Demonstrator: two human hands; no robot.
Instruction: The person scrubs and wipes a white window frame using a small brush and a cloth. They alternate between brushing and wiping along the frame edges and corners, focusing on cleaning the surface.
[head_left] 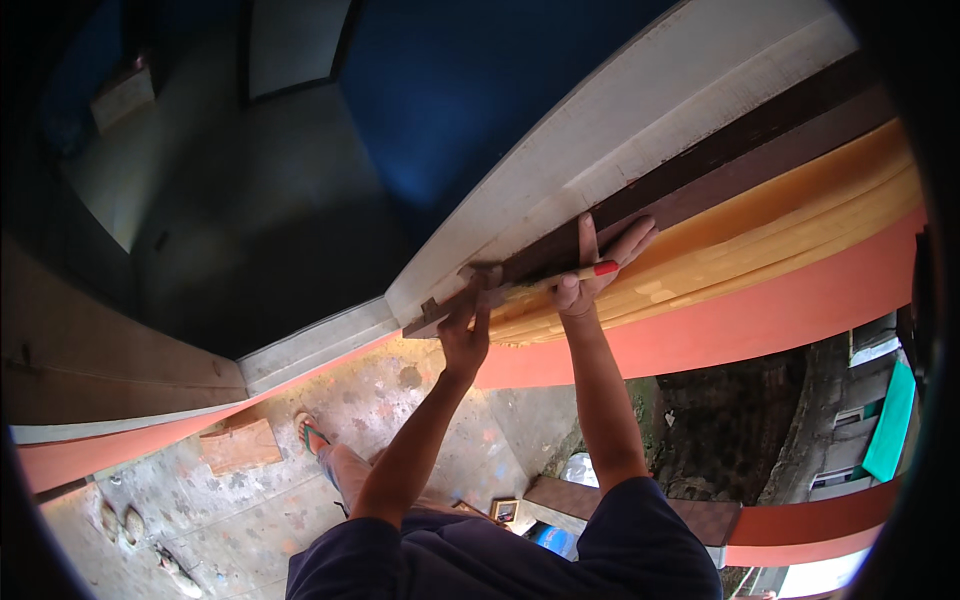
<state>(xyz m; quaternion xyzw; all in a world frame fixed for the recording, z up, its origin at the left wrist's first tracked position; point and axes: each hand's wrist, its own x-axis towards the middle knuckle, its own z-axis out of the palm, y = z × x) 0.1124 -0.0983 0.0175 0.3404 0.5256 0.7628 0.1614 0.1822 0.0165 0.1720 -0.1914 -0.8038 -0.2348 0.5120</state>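
A dark brown wooden door (pixel 690 165) edge runs diagonally beside a pale door frame (pixel 620 120). My left hand (pixel 467 330) is closed near the lower end of this edge, its fingertips pinched at a small brownish piece that I cannot make out. Against the brown wood, my right hand (pixel 597 270) has its fingers stretched out. Between its thumb and palm lies a slim tool with a pale wooden handle (pixel 575 276) and a red end. The tool's other end points toward my left hand and is hard to make out there.
A yellow cloth (pixel 740 235) hangs along the brown wood, beside an orange-pink wall (pixel 720 295). The doorway shows a dark room with a blue wall (pixel 440 90). Below are a spotted floor (pixel 390 400), a wooden board (pixel 240 446), my sandalled foot (pixel 310 432) and a ledge (pixel 650 505).
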